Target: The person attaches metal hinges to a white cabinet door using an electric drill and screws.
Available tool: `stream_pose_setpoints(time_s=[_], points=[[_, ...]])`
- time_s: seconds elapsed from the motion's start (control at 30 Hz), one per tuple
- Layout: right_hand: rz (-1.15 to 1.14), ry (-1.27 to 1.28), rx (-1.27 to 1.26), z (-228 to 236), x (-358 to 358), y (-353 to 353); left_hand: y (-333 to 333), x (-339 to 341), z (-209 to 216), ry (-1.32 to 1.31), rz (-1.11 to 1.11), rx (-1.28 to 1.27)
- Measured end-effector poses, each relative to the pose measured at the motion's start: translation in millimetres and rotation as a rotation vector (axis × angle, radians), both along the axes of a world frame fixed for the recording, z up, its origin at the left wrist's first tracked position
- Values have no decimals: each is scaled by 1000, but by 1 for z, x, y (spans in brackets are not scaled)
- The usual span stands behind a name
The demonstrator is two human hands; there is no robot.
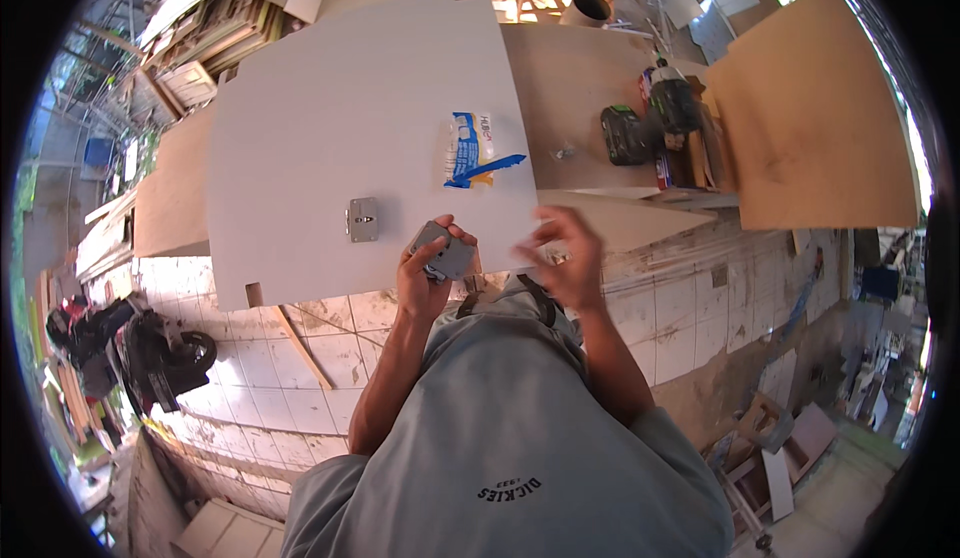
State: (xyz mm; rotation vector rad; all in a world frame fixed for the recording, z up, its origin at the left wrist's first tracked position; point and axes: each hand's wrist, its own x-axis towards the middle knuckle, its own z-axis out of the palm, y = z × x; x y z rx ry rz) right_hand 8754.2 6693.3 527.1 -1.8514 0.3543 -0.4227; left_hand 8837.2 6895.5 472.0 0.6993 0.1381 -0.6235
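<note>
My left hand (425, 276) grips a small grey metal lock plate (447, 254) at the near edge of a large pale grey board (330, 108). A second grey metal plate (363, 220) lies flat on the board just left of that hand. My right hand (565, 258) hovers to the right, blurred, fingers apart, with nothing seen in it. A torn white and blue packet (472, 150) lies on the board beyond both hands.
A green and black cordless drill (650, 123) rests on the brown bench (570, 88) to the right. A big brown sheet (815, 128) leans at far right. Stacked timber (200, 38) is at upper left, a motorbike (130, 348) stands at lower left, and the floor is tiled (300, 378).
</note>
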Motion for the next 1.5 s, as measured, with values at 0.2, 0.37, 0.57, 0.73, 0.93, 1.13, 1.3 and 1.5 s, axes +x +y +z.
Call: stream_pose_setpoints(time_s=[0.2, 0.37, 0.57, 0.73, 0.93, 1.13, 1.3, 1.5], points=[[-515, -113, 140, -71, 4, -148, -15, 4, 41, 154, 302, -254], [-612, 31, -186, -84, 24, -199, -22, -4, 55, 181, 391, -95], [-405, -126, -395, -89, 66, -223, -31, -26, 57, 147, 439, -107], [-250, -299, 85, -106, 96, -240, -39, -43, 75, 38, 441, -143], [-331, -307, 37, -104, 93, -228, -45, -55, 89, 60, 569, -172], [-353, -335, -116, -91, 77, -217, -45, -58, 74, -22, 564, -72], [-290, -343, 67, -89, 89, -224, -59, -54, 78, 170, 577, -161], [-264, -279, 230, -72, 103, -227, -62, -64, 79, 269, 588, -111]])
